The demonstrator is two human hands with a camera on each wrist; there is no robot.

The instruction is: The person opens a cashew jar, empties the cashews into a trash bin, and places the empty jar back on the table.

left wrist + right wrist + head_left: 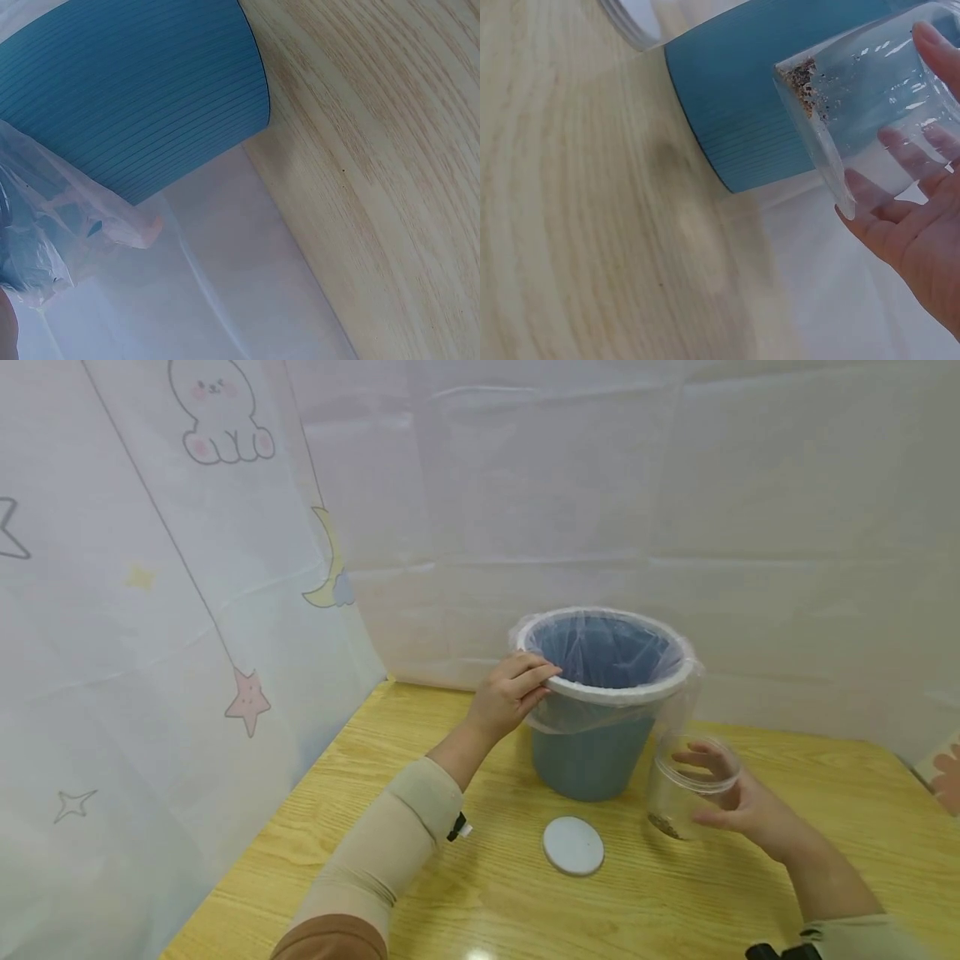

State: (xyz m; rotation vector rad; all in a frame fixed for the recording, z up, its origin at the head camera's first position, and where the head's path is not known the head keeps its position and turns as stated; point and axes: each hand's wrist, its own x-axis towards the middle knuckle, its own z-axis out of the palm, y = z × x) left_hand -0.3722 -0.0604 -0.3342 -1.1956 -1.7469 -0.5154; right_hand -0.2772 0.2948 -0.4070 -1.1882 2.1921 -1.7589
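A blue-grey trash can (592,756) with a white rim stands upright on the table, lined with a clear plastic bag (600,647) folded over its edge. My left hand (506,693) grips the near left of the rim, over the bag. To the right of the can, my right hand (742,806) holds a clear plastic jar (670,793) around its side. The jar has no lid on and is slightly tilted. Brownish crumbs (802,84) lie at its bottom, gathered to one side in the right wrist view. Only a sliver of the left hand shows in the left wrist view.
A round white lid (573,845) lies on the wooden table (502,910) in front of the can. Pale printed cloth (487,485) hangs behind and on the left, close behind the can. A small black-and-white piece (460,827) is beside the left sleeve.
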